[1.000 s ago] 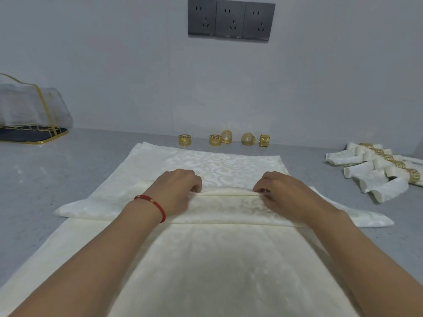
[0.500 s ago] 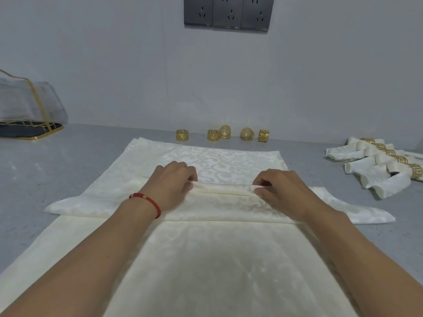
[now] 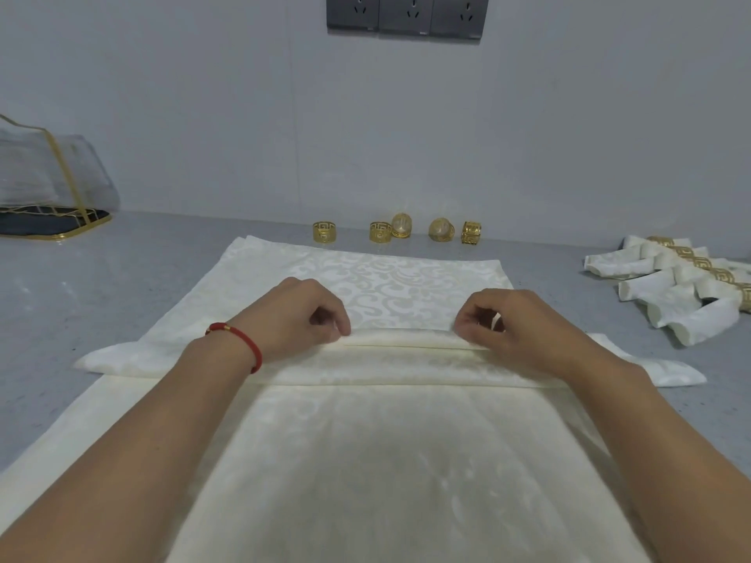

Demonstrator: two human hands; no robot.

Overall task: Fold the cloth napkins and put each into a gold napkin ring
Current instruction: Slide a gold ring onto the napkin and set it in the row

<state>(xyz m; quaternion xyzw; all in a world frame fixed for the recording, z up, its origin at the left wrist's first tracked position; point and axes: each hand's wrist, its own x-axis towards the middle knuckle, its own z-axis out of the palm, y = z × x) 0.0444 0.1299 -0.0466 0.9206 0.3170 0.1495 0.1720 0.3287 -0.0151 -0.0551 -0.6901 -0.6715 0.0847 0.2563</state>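
Note:
A cream damask napkin point(image 3: 390, 286) lies spread on the grey table, with a folded band running across its middle. My left hand point(image 3: 300, 319), red cord at the wrist, pinches the band's upper edge near its left part. My right hand point(image 3: 512, 323) pinches the same edge further right. Several gold napkin rings point(image 3: 324, 231) stand in a row by the wall beyond the napkin.
Several rolled napkins in gold rings point(image 3: 682, 286) lie in a heap at the right. A clear gold-trimmed case point(image 3: 48, 184) sits at the far left. More cream cloth point(image 3: 365, 473) covers the table point(image 3: 101, 286) under my forearms. Wall sockets point(image 3: 406, 12) are above.
Both hands have lifted slightly at the knuckles and shifted along the fold's edge, fingers curling into a pinch. The fold looks a little narrower and tighter.

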